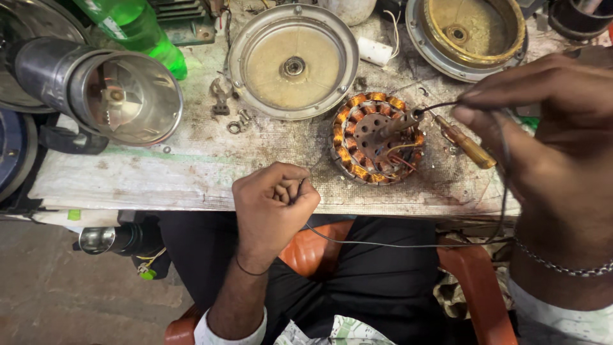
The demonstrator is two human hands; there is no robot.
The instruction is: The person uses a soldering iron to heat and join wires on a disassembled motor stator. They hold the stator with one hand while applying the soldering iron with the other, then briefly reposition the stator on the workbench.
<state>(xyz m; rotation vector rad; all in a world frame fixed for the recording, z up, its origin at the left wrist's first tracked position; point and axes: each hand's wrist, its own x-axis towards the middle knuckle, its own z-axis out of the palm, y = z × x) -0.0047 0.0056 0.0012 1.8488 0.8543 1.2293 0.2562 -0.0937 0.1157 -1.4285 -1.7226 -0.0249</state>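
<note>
A round motor stator (377,137) with copper windings and a centre shaft lies on the worn bench (191,166). My right hand (549,140) pinches a thin dark wire (396,244) whose end reaches the stator's shaft tip. The wire loops down below the bench edge and back up to my left hand (274,204), which is closed in a fist on its other end, just in front of the stator. A chain bracelet sits on my right wrist.
A screwdriver with an amber handle (469,147) lies right of the stator. Two round motor covers (294,61) (469,32) rest behind it. A steel mixer jar (102,89) lies on its side at left, beside a green bottle (137,29). Small metal parts (233,118) are scattered.
</note>
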